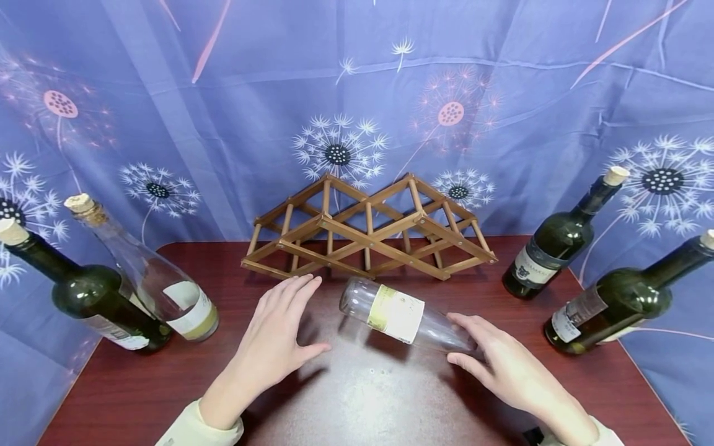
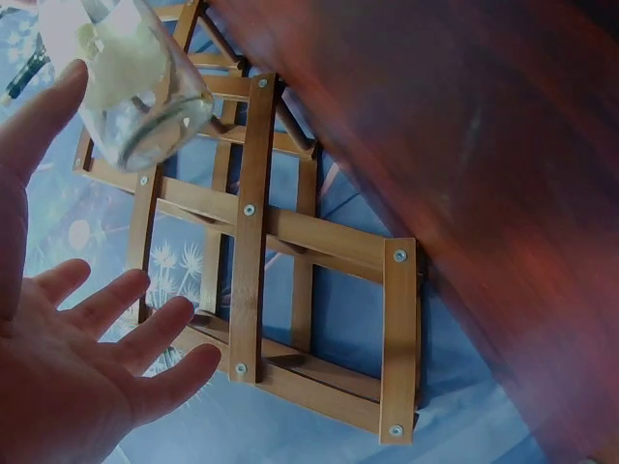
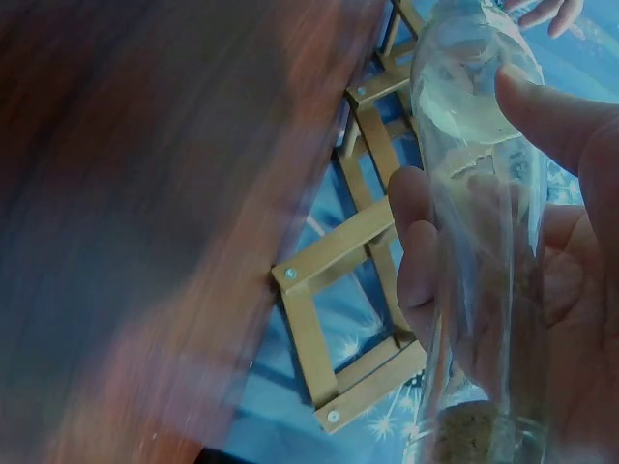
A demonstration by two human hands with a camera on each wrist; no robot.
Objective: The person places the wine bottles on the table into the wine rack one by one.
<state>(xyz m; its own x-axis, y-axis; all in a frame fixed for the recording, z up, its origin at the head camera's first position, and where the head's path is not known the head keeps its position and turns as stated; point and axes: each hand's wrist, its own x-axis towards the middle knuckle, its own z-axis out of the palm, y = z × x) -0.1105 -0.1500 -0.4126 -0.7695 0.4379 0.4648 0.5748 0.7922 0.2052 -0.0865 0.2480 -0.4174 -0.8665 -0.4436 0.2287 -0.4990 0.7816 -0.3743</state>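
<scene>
A clear glass bottle (image 1: pixel 398 314) with a yellow-and-white label lies tilted above the table, its base toward the left. My right hand (image 1: pixel 504 362) grips it around the neck and shoulder, thumb on the near side. In the right wrist view a cork (image 3: pixel 464 435) shows in the bottle's mouth, and the fingers curl behind the glass. My left hand (image 1: pixel 279 328) is held apart from the bottle's base, thumb and fingers spread, holding nothing. Just behind the bottle stands a wooden lattice wine rack (image 1: pixel 370 243) with no bottles in it.
At the left stand a corked dark green bottle (image 1: pixel 89 297) and a corked clear bottle (image 1: pixel 147 266). Two more corked dark bottles, one farther back (image 1: pixel 563 238) and one nearer (image 1: pixel 630 294), stand at the right. Blue dandelion-print cloth (image 1: pixel 251 124) borders the reddish-brown table (image 1: pixel 357 402).
</scene>
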